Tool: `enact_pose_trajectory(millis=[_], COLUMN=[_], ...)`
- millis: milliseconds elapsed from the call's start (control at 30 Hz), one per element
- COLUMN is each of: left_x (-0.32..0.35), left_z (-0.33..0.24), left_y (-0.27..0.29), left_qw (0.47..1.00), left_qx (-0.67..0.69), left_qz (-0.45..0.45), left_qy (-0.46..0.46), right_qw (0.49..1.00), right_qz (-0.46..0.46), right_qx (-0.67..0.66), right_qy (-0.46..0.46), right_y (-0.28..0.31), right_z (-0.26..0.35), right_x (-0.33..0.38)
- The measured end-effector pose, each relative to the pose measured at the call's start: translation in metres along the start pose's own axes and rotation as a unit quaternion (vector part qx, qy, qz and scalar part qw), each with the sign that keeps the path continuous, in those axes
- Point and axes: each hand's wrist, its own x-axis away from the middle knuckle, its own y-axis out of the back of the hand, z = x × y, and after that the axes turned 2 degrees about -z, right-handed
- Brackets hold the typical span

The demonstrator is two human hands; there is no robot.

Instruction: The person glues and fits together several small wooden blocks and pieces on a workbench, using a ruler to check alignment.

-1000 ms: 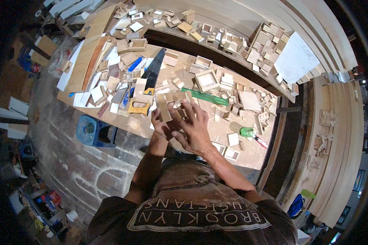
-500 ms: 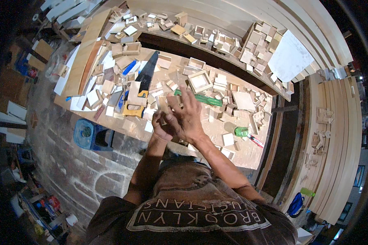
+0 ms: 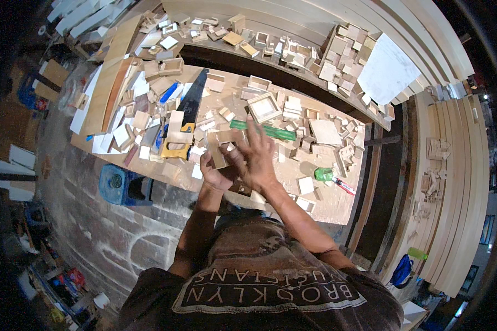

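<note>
A small light-wood box frame [image 3: 213, 149] is held up over the bench in my left hand [image 3: 217, 175], whose fingers close round its lower left side. My right hand [image 3: 258, 159] is against the frame's right side, fingers stretched out and slightly blurred. Its thumb side overlaps the frame's opening and hides part of it. Just beyond my hands lie a green strip-shaped tool [image 3: 270, 131] and a square wooden frame [image 3: 264, 107]. To the left lies a handsaw [image 3: 193, 102] with a yellow-and-black handle, partly covered by wood pieces.
Wood offcuts and small boxes cover the workbench [image 3: 331, 207]. A green roll-like object [image 3: 322, 174] and a red-and-white tool [image 3: 344, 186] lie at its right. A shelf [image 3: 292, 70] with more pieces runs behind. A blue stool [image 3: 116, 185] stands left; long boards [image 3: 453, 193] lie right.
The wooden frame has turned so that its opening shows more. My left hand has shifted slightly left and down; my right hand stays beside the frame with its fingers stretched.
</note>
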Motion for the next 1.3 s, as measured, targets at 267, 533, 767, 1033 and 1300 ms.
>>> enact_pose_trajectory(millis=[267, 533, 767, 1033, 1300], left_x=[-0.001, 0.004, 0.014, -0.025, -0.048], left_z=[0.004, 0.006, -0.001, 0.024, 0.072], left_y=[-0.009, -0.006, 0.016, -0.008, 0.023], left_qw=[0.997, 0.997, 0.972, 0.68, 0.247], left_qx=[-0.075, -0.034, -0.115, -0.681, -0.889], left_qz=[-0.012, -0.073, -0.203, -0.256, -0.342], left_qy=[0.018, 0.004, 0.023, 0.094, 0.178], right_qw=[0.997, 0.996, 0.992, 0.972, 0.974], right_qz=[-0.006, -0.005, 0.026, -0.019, -0.054], right_qx=[0.006, 0.001, -0.118, -0.109, -0.112], right_qy=[-0.075, -0.094, 0.034, -0.206, -0.192], right_y=[-0.005, -0.009, 0.005, 0.012, -0.006], right_z=[-0.024, -0.035, -0.011, -0.101, -0.121], right_x=[0.013, 0.039, 0.07, 0.112, 0.105])
